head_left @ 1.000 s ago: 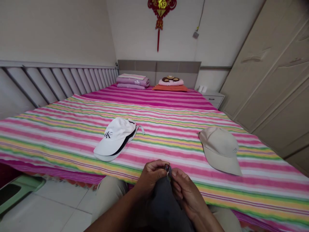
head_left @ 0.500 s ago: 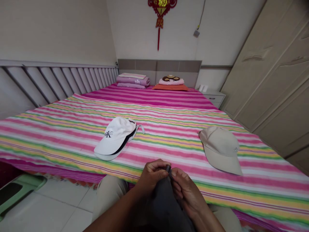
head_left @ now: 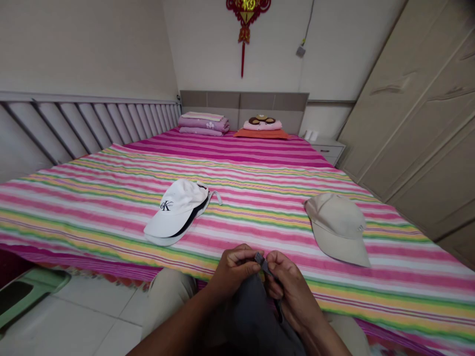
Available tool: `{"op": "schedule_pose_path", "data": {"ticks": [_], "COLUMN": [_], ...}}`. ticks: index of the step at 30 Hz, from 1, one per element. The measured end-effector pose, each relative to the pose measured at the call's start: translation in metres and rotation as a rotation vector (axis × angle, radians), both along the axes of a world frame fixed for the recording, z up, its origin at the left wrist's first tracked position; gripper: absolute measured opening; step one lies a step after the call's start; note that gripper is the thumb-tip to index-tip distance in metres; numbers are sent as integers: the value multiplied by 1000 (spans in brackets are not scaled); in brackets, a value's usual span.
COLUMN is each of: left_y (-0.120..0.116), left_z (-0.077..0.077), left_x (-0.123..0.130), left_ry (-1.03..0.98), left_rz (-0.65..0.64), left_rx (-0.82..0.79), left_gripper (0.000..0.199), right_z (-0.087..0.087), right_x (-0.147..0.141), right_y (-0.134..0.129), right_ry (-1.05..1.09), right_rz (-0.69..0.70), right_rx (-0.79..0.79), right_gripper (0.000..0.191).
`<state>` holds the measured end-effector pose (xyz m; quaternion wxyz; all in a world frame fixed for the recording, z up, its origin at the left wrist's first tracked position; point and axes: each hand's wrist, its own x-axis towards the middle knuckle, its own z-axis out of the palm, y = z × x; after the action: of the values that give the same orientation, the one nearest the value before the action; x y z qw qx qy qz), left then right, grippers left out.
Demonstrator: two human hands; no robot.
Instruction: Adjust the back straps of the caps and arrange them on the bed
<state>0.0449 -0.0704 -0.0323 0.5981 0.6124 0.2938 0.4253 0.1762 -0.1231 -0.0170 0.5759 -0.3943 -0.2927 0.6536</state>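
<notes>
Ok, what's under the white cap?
The striped cover shows around the white cap. Beneath its brim are a dark band and a second pale edge; whether that's another cap or its own underside, I can't tell. Anything directly underneath is hidden.

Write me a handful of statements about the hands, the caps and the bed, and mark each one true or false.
1. The left hand and the right hand both hold the dark grey cloth. True.
2. The white cap lies to the right of the beige cap. False: it lies to the left.
3. Dark lettering shows on the front of the white cap. True.
4. The green stool stands on top of the bed. False: it is down at floor level, beside the bed.
5. The beige cap is hanging on the wall. False: it rests on the striped bedspread.
</notes>
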Motion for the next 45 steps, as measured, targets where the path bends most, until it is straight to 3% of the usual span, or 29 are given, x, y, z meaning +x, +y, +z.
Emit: {"op": "schedule_pose_path", "data": {"ticks": [9,12,15,18,24,29,32,37,45], "left_y": [-3,-3,-2,-1,2,3,2,0,-3], "left_z": [6,5,3,1,0,0,-1,-3,-2], "left_x": [2,3,4,4,4,5,5,5,5], "left_ry": [97,45,-110,-186,-133,-9,-40,-108,-101], "left_rz": [5,17,35,40,-5,119,119,-1,27], "left_rx": [71,-18,-200,-281,-345,-319,-388,-406,-270], "left_gripper": [16,17,30,27,30,31,31,29,21], "right_z": [-3,-6,-6,-3,0,-3,-7,-8,-11], "right_x": [-5,-5,-3,1,4,-1,0,6,6], "right_y": [1,0,0,0,2,1,1,1,1], "right_ry": [35,7,-42,-121,-209,-218,-411,-930,-1173], "right_rz": [-59,-90,-86,-78,-121,-73,-61,-151,-244], "right_rx": [-21,10,38,46,25,50,136,399,550], "right_gripper": [25,23,19,23,26,21,24,24,12]}}
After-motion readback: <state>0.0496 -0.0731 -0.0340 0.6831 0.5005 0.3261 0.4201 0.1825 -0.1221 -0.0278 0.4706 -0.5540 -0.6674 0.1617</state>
